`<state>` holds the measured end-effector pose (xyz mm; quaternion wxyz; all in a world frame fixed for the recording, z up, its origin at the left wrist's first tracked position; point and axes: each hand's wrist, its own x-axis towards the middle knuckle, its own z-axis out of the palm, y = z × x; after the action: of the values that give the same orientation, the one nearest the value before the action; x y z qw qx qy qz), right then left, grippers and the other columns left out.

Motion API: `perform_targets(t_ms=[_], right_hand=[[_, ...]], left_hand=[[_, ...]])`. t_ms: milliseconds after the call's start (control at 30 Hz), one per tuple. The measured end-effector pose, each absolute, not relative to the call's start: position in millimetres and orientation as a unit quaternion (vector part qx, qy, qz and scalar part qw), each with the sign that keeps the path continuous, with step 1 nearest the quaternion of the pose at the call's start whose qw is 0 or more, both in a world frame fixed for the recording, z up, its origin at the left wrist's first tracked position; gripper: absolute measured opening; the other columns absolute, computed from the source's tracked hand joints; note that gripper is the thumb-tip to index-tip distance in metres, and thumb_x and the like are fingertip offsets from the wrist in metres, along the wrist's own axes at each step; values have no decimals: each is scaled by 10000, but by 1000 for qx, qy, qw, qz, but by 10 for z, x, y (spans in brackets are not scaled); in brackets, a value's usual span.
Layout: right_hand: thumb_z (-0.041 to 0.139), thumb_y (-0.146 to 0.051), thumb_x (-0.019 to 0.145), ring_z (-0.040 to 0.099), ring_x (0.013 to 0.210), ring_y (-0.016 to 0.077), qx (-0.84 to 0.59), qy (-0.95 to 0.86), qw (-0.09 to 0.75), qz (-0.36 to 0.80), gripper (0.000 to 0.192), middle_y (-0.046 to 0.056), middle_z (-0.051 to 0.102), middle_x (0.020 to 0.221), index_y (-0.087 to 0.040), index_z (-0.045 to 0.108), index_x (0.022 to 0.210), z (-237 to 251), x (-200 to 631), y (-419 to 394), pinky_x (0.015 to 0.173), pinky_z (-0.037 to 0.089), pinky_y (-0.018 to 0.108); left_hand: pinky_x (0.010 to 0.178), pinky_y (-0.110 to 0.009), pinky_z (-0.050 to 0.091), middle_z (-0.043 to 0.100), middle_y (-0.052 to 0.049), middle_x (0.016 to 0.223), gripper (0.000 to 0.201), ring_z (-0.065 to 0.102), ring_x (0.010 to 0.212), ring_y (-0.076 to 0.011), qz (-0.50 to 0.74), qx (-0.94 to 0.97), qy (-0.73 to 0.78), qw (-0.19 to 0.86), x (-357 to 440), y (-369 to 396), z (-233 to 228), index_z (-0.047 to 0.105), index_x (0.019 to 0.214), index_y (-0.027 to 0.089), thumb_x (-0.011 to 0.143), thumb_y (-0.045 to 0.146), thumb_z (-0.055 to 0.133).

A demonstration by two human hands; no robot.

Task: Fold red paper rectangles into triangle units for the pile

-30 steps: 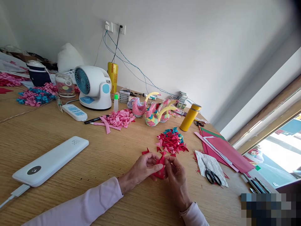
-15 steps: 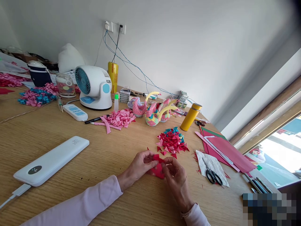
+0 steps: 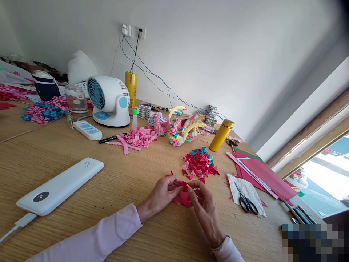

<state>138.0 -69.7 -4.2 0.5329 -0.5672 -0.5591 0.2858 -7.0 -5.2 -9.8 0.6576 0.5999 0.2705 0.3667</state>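
Observation:
A small piece of red paper is pinched between my two hands, low over the wooden table. My left hand grips its left side with thumb and fingers closed. On the right side, the thumb and fingertips of my right hand hold it too. More red paper shows beneath the fingers; whether it is the same piece I cannot tell. Just beyond my hands lies a pile of folded paper triangles in red, pink and teal.
Scissors rest on a white tissue at the right, near red paper sheets. Folded paper swans, a yellow flask, pink paper pieces and a fan stand farther back. A white power bank lies left.
My fingers have shifted slightly on the red paper, and less of its upper edge shows above them. The things on the table stay where they were.

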Motion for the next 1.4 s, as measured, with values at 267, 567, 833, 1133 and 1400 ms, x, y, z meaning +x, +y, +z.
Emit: perform_targets(t_ms=[267, 567, 833, 1133, 1400], right_hand=[[561, -337, 824, 611, 577, 143, -558, -546, 536, 321, 192, 24, 637, 711, -168, 587, 911, -53, 1344, -689, 464, 469, 207], [567, -284, 807, 614, 538, 124, -545, -543, 543, 336, 121, 10, 637, 721, -182, 570, 872, -63, 1301, -680, 451, 484, 194], [529, -229, 825, 600, 521, 113, -549, -584, 532, 273, 93, 9, 645, 697, -183, 578, 889, -60, 1271, -681, 467, 482, 187], [503, -226, 855, 621, 631, 137, -576, -621, 493, 198, 119, 34, 648, 775, -184, 609, 889, -45, 1257, -694, 499, 470, 199], [509, -184, 851, 564, 574, 118, -579, -663, 468, 78, 106, 10, 607, 741, -187, 611, 823, -46, 1258, -658, 511, 433, 207]], left_hand=[[550, -285, 545, 653, -70, 830, 303, 657, 720, -208, 370, 602, 277, 651, -65, -78, -74, 605, 879, 110, 768, 391, 623], [718, -253, 498, 704, -70, 883, 252, 647, 820, -194, 371, 707, 310, 517, -64, -68, -83, 678, 920, 124, 807, 327, 578], [700, -260, 492, 707, -72, 864, 261, 647, 789, -198, 355, 721, 333, 493, -50, -100, -83, 688, 941, 124, 817, 291, 530], [734, -253, 469, 710, -77, 904, 300, 636, 820, -197, 352, 735, 354, 459, -47, -126, -22, 703, 977, 122, 812, 208, 467], [674, -216, 448, 688, -33, 796, 276, 614, 765, -170, 355, 749, 315, 462, -32, -176, 9, 700, 890, 136, 815, 194, 440]])
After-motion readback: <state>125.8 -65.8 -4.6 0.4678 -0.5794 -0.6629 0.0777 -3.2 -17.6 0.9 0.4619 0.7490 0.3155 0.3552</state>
